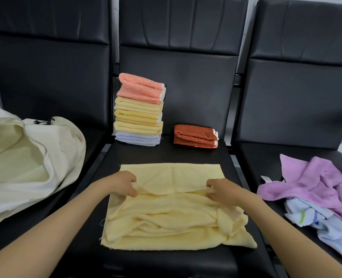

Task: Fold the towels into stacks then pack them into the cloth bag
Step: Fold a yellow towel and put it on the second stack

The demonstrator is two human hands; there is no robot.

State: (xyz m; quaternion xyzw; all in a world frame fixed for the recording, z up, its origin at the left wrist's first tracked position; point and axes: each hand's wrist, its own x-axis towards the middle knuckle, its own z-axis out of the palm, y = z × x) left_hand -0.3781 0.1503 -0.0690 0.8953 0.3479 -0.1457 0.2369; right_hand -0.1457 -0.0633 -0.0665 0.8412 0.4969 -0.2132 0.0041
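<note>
A yellow towel lay half-folded on the middle seat. The left hand and right hand each pinched its folded edge, fingers closed on the cloth. Behind stood a stack and 1 folded rust towel. The bag gaped open at left; loose towels lay at right.

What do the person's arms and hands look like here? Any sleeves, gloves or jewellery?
Both forearms come in bare from the bottom corners of the view, with no sleeve showing anywhere along them. The left hand and the right hand wear no gloves. No watch, bracelet or ring can be seen on the parts that show. The upper arms are out of frame, so what is worn there cannot be told.
</note>
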